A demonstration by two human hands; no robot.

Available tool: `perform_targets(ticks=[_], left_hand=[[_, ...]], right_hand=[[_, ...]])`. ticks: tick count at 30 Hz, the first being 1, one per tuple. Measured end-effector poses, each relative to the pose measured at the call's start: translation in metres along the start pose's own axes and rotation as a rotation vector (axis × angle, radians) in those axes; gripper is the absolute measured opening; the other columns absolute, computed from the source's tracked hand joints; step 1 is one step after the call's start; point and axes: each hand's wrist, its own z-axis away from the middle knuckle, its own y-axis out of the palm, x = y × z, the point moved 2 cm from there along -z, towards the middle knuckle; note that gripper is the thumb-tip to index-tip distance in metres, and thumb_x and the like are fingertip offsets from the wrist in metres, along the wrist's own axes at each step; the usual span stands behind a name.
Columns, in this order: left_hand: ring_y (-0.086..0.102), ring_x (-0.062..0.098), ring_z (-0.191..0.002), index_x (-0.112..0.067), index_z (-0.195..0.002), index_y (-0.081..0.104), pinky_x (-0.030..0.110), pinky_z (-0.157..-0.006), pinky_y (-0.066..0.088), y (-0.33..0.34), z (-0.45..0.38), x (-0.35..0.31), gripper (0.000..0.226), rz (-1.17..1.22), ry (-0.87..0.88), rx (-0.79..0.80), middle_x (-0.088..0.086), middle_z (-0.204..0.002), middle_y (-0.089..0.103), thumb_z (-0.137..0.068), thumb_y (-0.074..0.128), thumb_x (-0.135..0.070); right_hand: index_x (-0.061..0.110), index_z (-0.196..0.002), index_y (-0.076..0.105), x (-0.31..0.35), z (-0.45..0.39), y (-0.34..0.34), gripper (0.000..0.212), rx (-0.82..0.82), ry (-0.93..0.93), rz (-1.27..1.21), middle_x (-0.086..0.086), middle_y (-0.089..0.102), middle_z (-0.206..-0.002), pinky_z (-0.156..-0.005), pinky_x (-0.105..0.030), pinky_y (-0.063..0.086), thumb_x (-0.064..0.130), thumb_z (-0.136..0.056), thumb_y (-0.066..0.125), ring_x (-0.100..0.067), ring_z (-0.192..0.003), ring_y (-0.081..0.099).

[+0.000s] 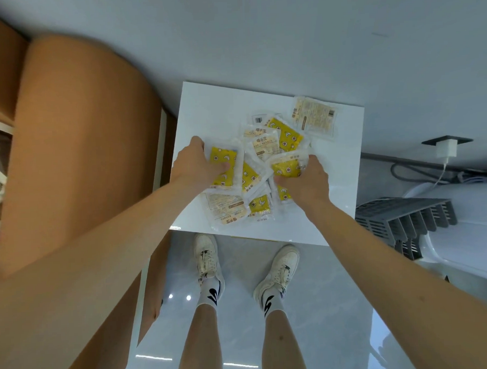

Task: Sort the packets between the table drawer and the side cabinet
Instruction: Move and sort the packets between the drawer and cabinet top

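Observation:
Several clear packets with yellow printed pads lie heaped on a small white table [342,180]. My left hand [195,165] grips a yellow packet [226,162] at the heap's left side, thumb on top. My right hand [306,178] grips another yellow packet [287,165] at the heap's right side. One pale packet [316,118] lies apart at the table's far right corner, label side up. Another pale packet [225,208] sits at the near left of the heap. No drawer shows.
A tall tan cabinet [79,152] with a rounded front stands directly left of the table. A white appliance with a grey grille [405,219] sits to the right on the floor. A charger [446,149] is plugged into the wall behind. My feet stand just before the table.

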Motion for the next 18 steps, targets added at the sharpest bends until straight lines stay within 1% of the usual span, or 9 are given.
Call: perform_targets(ticks=[1, 3, 4, 6, 8, 10, 12, 15, 18], left_hand=[[0.062, 0.019, -0.086, -0.019, -0.116, 0.045, 0.030, -0.061, 0.050, 0.003, 0.002, 0.001, 0.059, 0.026, -0.007, 0.007, 0.002, -0.106, 0.061, -0.080, 0.082, -0.047], [0.062, 0.020, -0.089, -0.018, -0.118, 0.047, 0.030, -0.062, 0.052, 0.009, 0.007, 0.004, 0.061, 0.077, -0.063, 0.034, 0.001, -0.108, 0.061, -0.078, 0.084, -0.045], [0.064, 0.020, -0.091, -0.018, -0.120, 0.049, 0.034, -0.065, 0.056, 0.012, 0.009, 0.006, 0.064, 0.122, -0.102, 0.048, 0.000, -0.109, 0.063, -0.076, 0.085, -0.046], [0.068, 0.024, -0.094, -0.020, -0.122, 0.051, 0.044, -0.074, 0.062, 0.017, 0.013, 0.009, 0.067, 0.197, -0.168, 0.055, 0.002, -0.110, 0.066, -0.072, 0.086, -0.048], [0.068, 0.028, -0.095, -0.022, -0.123, 0.048, 0.048, -0.078, 0.062, 0.019, 0.018, 0.006, 0.068, 0.199, -0.204, 0.042, 0.003, -0.110, 0.064, -0.073, 0.084, -0.050], [0.065, 0.031, -0.098, -0.022, -0.125, 0.044, 0.048, -0.081, 0.061, 0.021, 0.023, 0.002, 0.068, 0.154, -0.208, 0.021, 0.005, -0.113, 0.060, -0.075, 0.081, -0.050], [0.062, 0.034, -0.101, -0.023, -0.128, 0.041, 0.049, -0.085, 0.058, 0.025, 0.026, -0.004, 0.070, 0.139, -0.207, 0.001, 0.009, -0.119, 0.055, -0.076, 0.081, -0.048], [0.059, 0.034, -0.102, -0.020, -0.130, 0.040, 0.046, -0.086, 0.056, 0.030, 0.030, -0.014, 0.068, 0.211, -0.211, -0.044, 0.011, -0.122, 0.049, -0.079, 0.083, -0.035], [0.062, 0.032, -0.100, -0.018, -0.123, 0.041, 0.049, -0.086, 0.057, 0.035, 0.029, -0.020, 0.067, 0.333, -0.226, -0.070, 0.009, -0.114, 0.057, -0.074, 0.088, -0.022]], right_hand=[[0.015, -0.119, 0.054, 0.000, 0.000, -0.003, 0.056, -0.013, 0.004, -0.008, 0.003, 0.057, -0.107, -0.090, -0.043, 0.055, 0.029, -0.077, 0.087, -0.021, -0.101, 0.059], [0.020, -0.103, 0.055, 0.001, -0.001, -0.009, 0.039, -0.048, 0.024, -0.095, 0.002, 0.061, -0.102, -0.084, -0.042, 0.057, 0.028, -0.079, 0.085, -0.022, -0.097, 0.064], [0.022, -0.095, 0.054, 0.002, -0.001, -0.013, 0.035, -0.063, 0.032, -0.160, 0.000, 0.064, -0.099, -0.079, -0.040, 0.057, 0.026, -0.079, 0.085, -0.023, -0.095, 0.066], [0.024, -0.090, 0.054, 0.007, -0.002, -0.019, 0.031, -0.070, 0.027, -0.280, -0.002, 0.068, -0.096, -0.074, -0.036, 0.058, 0.021, -0.080, 0.084, -0.022, -0.091, 0.070], [0.022, -0.093, 0.056, 0.014, -0.003, -0.023, 0.029, -0.012, 0.005, -0.359, -0.002, 0.071, -0.098, -0.075, -0.034, 0.059, 0.016, -0.082, 0.083, -0.019, -0.090, 0.071], [0.019, -0.101, 0.059, 0.021, -0.006, -0.019, 0.030, 0.110, -0.012, -0.377, -0.001, 0.072, -0.102, -0.077, -0.032, 0.059, 0.012, -0.083, 0.082, -0.015, -0.091, 0.072], [0.017, -0.108, 0.060, 0.027, -0.008, -0.010, 0.034, 0.226, -0.026, -0.349, 0.000, 0.073, -0.107, -0.083, -0.035, 0.060, 0.013, -0.083, 0.083, -0.016, -0.097, 0.072], [0.020, -0.119, 0.061, 0.032, -0.007, 0.003, 0.042, 0.339, -0.058, -0.293, 0.007, 0.072, -0.113, -0.092, -0.036, 0.057, 0.015, -0.082, 0.083, -0.011, -0.104, 0.069], [0.020, -0.123, 0.060, 0.034, -0.005, 0.010, 0.046, 0.379, -0.060, -0.282, 0.010, 0.071, -0.113, -0.091, -0.033, 0.056, 0.014, -0.083, 0.083, -0.006, -0.103, 0.068]])
